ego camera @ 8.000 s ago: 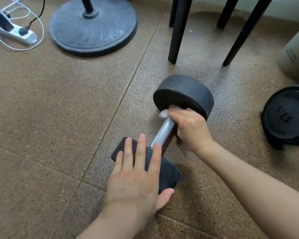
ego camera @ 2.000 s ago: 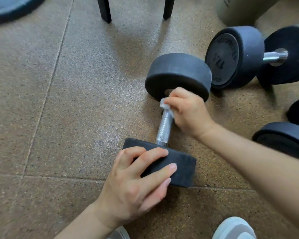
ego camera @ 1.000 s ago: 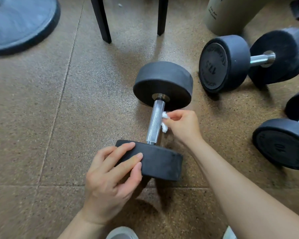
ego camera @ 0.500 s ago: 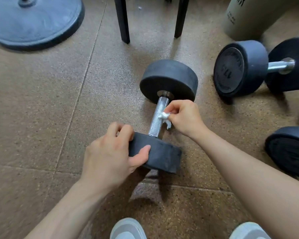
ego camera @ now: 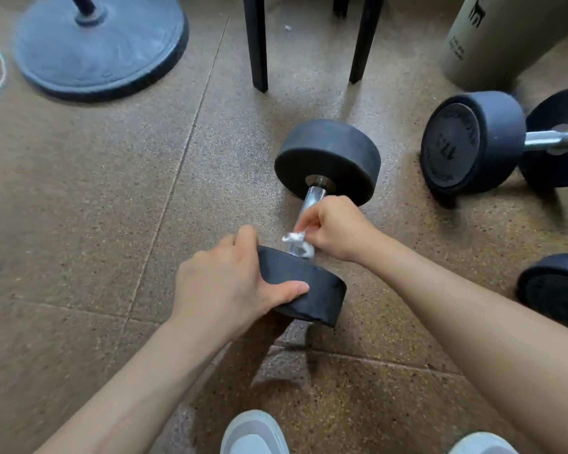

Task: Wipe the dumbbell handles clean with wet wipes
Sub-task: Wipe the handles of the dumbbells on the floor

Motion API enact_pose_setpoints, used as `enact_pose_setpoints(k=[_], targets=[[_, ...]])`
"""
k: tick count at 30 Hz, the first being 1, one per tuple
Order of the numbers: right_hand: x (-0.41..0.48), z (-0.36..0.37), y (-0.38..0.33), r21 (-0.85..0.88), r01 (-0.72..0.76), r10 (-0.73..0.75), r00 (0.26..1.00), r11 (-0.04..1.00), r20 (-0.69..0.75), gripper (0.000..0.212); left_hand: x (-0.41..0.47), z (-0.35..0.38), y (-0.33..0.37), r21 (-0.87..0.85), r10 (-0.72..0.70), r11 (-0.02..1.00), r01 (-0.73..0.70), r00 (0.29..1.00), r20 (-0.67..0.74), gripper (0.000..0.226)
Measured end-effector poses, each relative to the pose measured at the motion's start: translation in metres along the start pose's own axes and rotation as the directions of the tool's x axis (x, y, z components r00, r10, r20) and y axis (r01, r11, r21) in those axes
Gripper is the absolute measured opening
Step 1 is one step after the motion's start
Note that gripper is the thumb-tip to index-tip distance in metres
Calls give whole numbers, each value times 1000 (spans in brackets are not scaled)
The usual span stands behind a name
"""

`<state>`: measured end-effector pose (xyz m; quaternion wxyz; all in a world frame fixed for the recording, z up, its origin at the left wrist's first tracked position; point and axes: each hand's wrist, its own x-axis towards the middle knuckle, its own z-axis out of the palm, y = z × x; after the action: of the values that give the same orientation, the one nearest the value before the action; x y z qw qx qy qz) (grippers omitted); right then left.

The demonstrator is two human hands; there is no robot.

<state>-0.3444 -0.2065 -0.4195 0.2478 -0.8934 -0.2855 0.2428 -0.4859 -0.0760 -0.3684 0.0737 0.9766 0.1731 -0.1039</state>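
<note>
A black dumbbell (ego camera: 328, 155) with a knurled steel handle (ego camera: 311, 199) lies on the brown floor, pointing away from me. My left hand (ego camera: 223, 283) grips its near weight head (ego camera: 318, 290), fingers curled over the far rim and thumb on the front face. My right hand (ego camera: 336, 227) pinches a crumpled white wet wipe (ego camera: 295, 241) against the near end of the handle, just above the near head. The middle of the handle is hidden by that hand.
A second dumbbell (ego camera: 473, 142) lies at the right, and part of a third (ego camera: 554, 286) at the right edge. Black chair legs (ego camera: 256, 40) stand behind, a round fan base (ego camera: 102, 44) at top left, a beige cylinder (ego camera: 486, 37) at top right. My shoes (ego camera: 253, 434) show below.
My right hand has slid the wipe down the handle from the far head toward the near head. My left hand has shifted its grip, from lying on top to clasping the near head.
</note>
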Motion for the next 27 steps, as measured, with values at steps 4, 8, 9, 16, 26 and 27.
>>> enact_pose_setpoints(k=[4,8,9,16,26,27], targets=[[8,1,-8,-21,28,-27,999,999,40,11,2,-6,-6,-80,-56,995,61,996,63,72],[-2,11,-9,-37,52,-48,993,998,107,12,3,-9,-18,-143,-75,986,82,996,55,64],[-2,7,-10,14,7,-7,999,1000,44,11,3,-7,-20,-193,-25,981,24,1000,-3,57],[-27,-55,-29,724,-381,251,925,575,287,11,-6,1,-20,-83,386,911,-404,905,-177,41],[-91,-155,-63,721,-338,265,939,605,218,28,50,-99,56,-976,337,216,17,937,91,41],[-100,-165,-64,699,-308,267,948,645,172,26,52,-109,68,-981,379,194,27,920,101,32]])
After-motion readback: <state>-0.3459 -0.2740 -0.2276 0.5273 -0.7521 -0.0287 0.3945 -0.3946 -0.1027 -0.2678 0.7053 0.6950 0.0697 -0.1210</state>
